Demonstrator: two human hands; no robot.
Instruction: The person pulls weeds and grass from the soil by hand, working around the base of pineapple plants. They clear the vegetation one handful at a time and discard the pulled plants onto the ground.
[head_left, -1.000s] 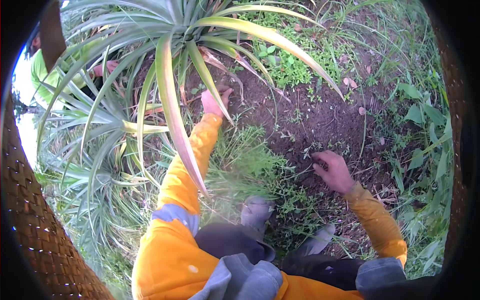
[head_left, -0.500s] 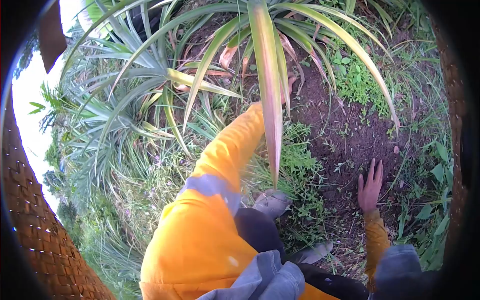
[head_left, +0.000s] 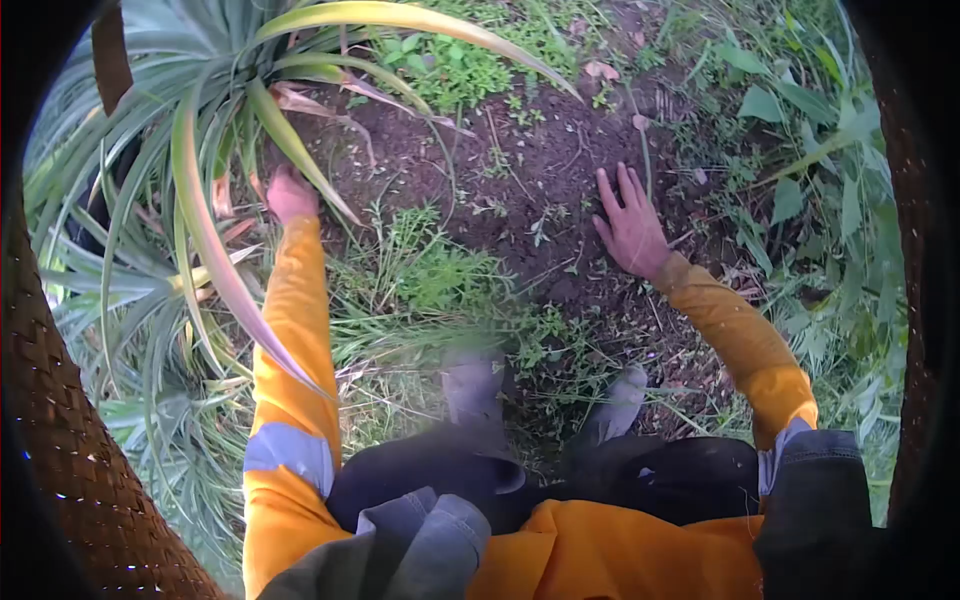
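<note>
My left hand (head_left: 291, 194) reaches in at the base of a spiky plant (head_left: 250, 75) with long green and yellow leaves; its fingers are partly hidden and blurred, so what they hold, if anything, cannot be made out. Over the dark soil (head_left: 540, 170), my right hand (head_left: 632, 225) lies palm down with its fingers spread, holding nothing. Dry brownish leaves hang beside my left hand. A thin stem passes close to the fingertips of my right hand.
Low green weeds (head_left: 440, 275) grow between my arms. Two boots (head_left: 474, 390) stand on the ground below. Broad-leaved plants and grass (head_left: 790, 200) line the right side. More spiky plants (head_left: 120, 270) fill the left. A woven brim (head_left: 80, 460) borders the view.
The view has swung right, so the spiky plant now appears farther left. My left hand shows more clearly at the plant's base. My right hand appears higher in view, still spread on the soil.
</note>
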